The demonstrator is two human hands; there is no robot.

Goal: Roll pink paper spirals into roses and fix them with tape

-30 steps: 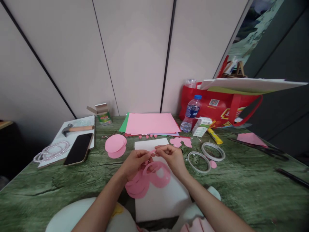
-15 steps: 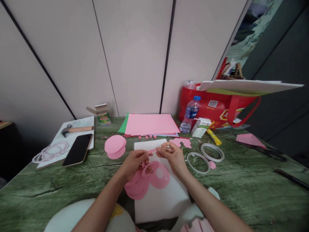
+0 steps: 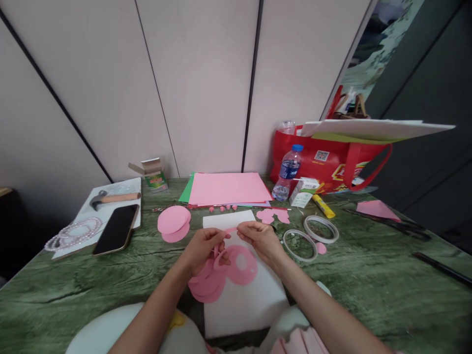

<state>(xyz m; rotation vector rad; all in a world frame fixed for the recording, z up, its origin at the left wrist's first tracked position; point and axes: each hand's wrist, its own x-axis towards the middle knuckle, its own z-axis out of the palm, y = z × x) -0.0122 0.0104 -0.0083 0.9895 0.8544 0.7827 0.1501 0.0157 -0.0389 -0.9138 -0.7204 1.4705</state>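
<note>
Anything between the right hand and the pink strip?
Nothing visible. The fingers of the right hand meet one end of the pink strip; the left hand pinches it on the other side. The round pink cut-out sits nearer the person, not between them.

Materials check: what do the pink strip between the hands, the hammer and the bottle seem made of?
Strip: probably matte paper, thin and without shine.
Hammer: handle likely smooth wood, from its tan colour; head seemingly metal, dark grey, finish unclear.
Bottle: likely clear, glossy plastic, given its see-through look and highlights.
</note>
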